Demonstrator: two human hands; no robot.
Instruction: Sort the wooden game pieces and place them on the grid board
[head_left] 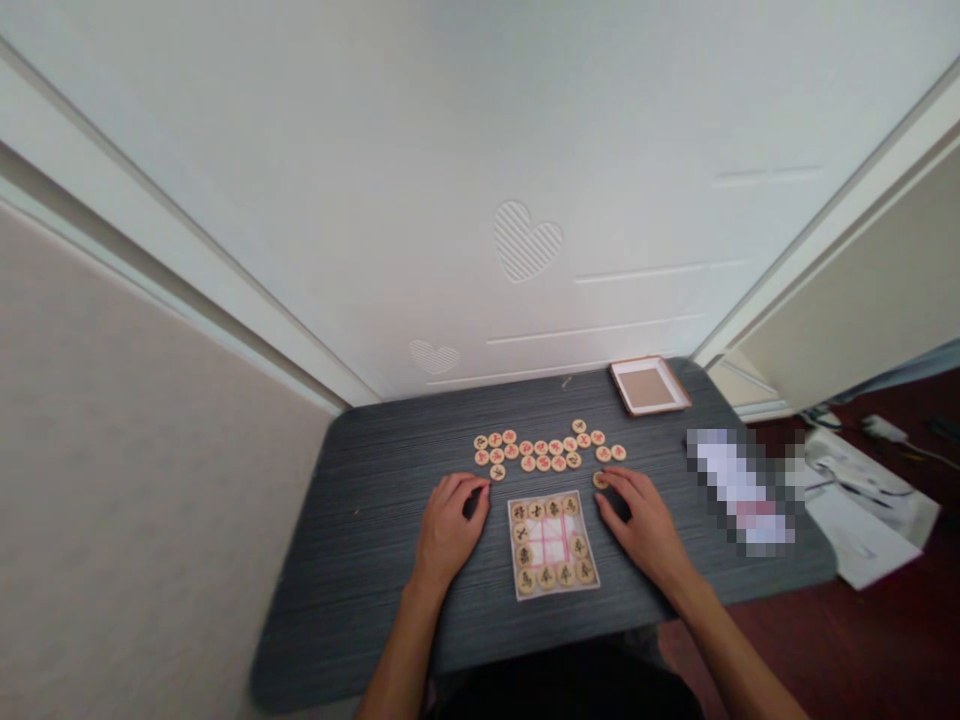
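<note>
A square white box (pixel 597 584) holds Chinese chess pieces with black characters, set along its inner edges around a pink-lined white middle. Beyond it lies a loose cluster of wooden Chinese chess pieces (pixel 543 448), mostly red-lettered, some black. My right hand (pixel 641 515) has its fingertips on a single Chinese chess piece (pixel 600 480), with the thumb close below; the piece's face is partly covered. Left of the box, my left hand (pixel 450 520) rests on the table, fingers curved and thumb apart, nothing in it. Its fingertips are near a black-lettered piece (pixel 497 472).
The dark table (pixel 360 560) meets a white panel (pixel 450 250) with heart reliefs. A shallow box lid (pixel 649 387) lies at the back right. A blurred-out flat object (pixel 739 487) is on the right side. White papers (pixel 862 500) and cables lie beyond the table's right edge.
</note>
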